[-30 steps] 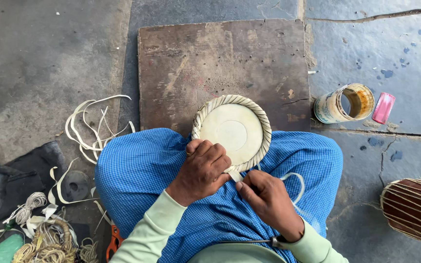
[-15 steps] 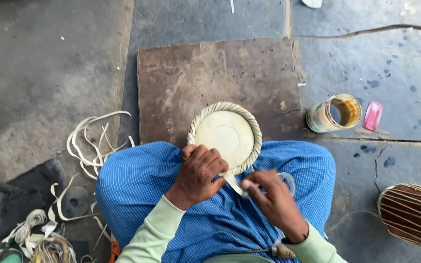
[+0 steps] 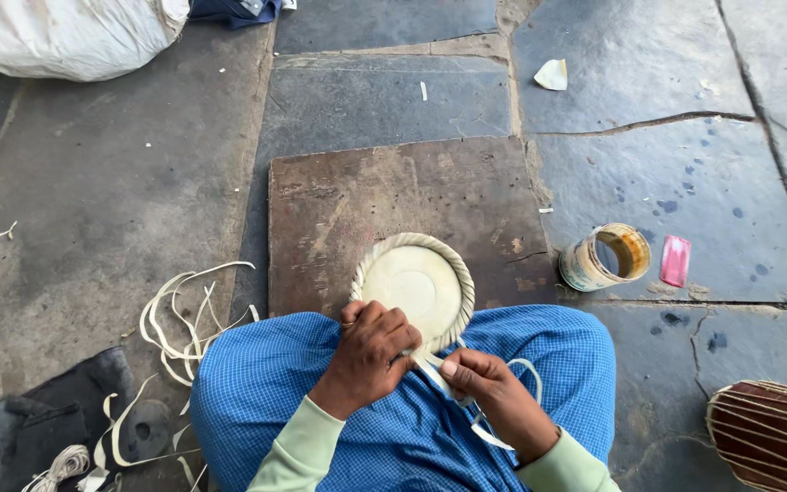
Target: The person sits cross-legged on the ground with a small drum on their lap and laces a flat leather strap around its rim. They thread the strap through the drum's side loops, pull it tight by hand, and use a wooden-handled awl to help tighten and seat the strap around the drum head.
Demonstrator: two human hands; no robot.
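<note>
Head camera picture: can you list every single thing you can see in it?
Round woven disc: one, cream, on the lap's front edge, gripped by the left hand.
Strip: one, cream, pinched by the right hand.
Board: one, brown, on the floor.
Can: one, rusty, lying right of the board.
Pink packet: one, beside the can.
Loose strips: one bunch, cream, left on the floor.
White sack: one, top left.
Basket: one, brown, bottom right.
Blue checked cloth: covers the lap.
Left hand: on the disc.
Right hand: on the strip.

We see a cream woven disc (image 3: 416, 284), blue checked cloth (image 3: 539, 364), pale green sleeves (image 3: 298, 446), a pink packet (image 3: 675, 261), a rusty brown board (image 3: 393, 196).
</note>
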